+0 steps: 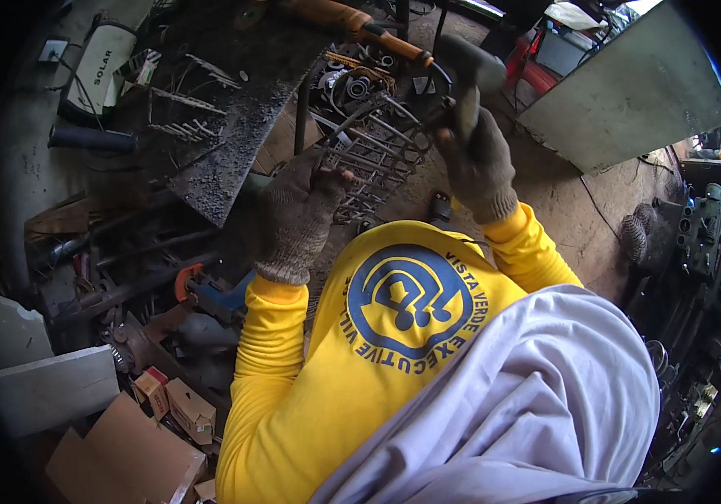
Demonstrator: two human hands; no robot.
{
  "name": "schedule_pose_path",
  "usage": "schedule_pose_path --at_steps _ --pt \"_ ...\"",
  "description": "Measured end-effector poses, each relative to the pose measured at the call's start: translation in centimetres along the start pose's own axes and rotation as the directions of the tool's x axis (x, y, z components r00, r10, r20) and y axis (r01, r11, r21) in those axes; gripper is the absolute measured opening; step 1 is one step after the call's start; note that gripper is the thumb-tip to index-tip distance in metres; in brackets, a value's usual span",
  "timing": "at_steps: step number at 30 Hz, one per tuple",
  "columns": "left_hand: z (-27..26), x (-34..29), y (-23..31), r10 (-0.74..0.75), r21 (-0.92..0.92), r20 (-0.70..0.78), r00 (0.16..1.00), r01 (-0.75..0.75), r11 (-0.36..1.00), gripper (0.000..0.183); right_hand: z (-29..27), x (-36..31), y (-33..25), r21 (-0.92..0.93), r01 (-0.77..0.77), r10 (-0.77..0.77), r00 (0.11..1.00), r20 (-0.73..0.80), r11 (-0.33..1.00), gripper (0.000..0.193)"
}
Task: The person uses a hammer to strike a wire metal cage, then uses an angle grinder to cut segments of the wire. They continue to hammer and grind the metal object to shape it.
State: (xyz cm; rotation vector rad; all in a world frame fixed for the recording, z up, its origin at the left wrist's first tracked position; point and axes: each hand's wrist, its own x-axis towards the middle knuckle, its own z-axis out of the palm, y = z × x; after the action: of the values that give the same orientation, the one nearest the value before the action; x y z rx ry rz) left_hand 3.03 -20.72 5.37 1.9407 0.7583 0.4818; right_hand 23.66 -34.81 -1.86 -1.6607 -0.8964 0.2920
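My right hand, in a worn brown knit glove, is closed round the handle of a hammer. The hammer is raised, its head up and away from me. My left hand, gloved alike with bare fingertips showing, is closed at the near-left side of a metal rod rack. Bent bars and curled ends make up this rack, which lies between my hands in front of my body. My left palm hides the exact point of grip.
At the left stands a dark steel workbench with loose rods and an orange power tool. A white machine is beyond it. Cardboard boxes lie lower left, engine parts at right, a pale panel upper right.
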Motion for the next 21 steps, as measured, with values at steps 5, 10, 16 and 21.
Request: schedule_pose_path --at_steps 5,10,16,21 --pt "-3.1 -1.2 -0.8 -0.080 -0.031 0.006 0.997 0.080 0.996 0.035 0.9 -3.4 -4.2 -0.031 0.082 -0.076 0.981 0.176 0.996 0.043" --pt "-4.3 -2.3 -2.6 -0.090 -0.110 -0.020 0.996 0.087 0.990 0.032 3.5 -5.5 -6.4 -0.269 0.086 0.005 0.947 0.321 0.959 0.046" --pt "-5.2 -2.2 -4.5 -0.145 -0.276 -0.011 0.989 0.136 0.951 0.033 4.5 -5.5 -6.4 -0.188 0.001 0.067 0.931 0.358 0.982 0.046" --pt "-7.0 -1.5 -7.1 -0.293 -0.536 0.105 0.950 0.302 0.788 0.026 5.2 -5.8 -4.7 0.146 -0.196 0.150 0.950 0.276 0.970 0.039"
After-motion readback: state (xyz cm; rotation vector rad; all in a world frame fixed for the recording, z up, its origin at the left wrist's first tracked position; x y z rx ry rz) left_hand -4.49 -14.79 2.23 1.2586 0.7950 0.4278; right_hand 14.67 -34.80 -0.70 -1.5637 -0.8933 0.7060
